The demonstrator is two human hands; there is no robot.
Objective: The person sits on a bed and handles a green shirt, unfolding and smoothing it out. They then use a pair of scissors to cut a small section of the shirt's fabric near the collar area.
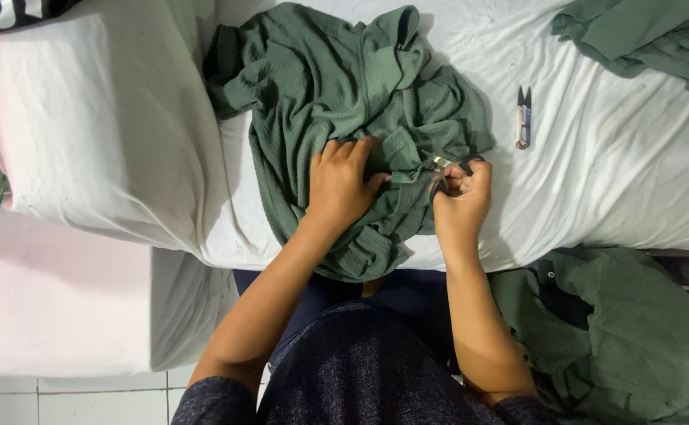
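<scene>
A crumpled green garment (337,86) lies on a white-sheeted bed (596,181). My left hand (342,185) rests flat on the cloth with fingers spread, pressing it down. My right hand (462,197) is closed around a small pair of scissors (439,163), whose metal blades point left into a fold of the garment near a seam. The handles are mostly hidden inside my fingers.
A small thread snipper (523,118) lies on the sheet to the right. Another green garment (659,39) sits at the top right, and a further green pile (620,338) lies at the lower right. A white pillow (85,118) fills the left.
</scene>
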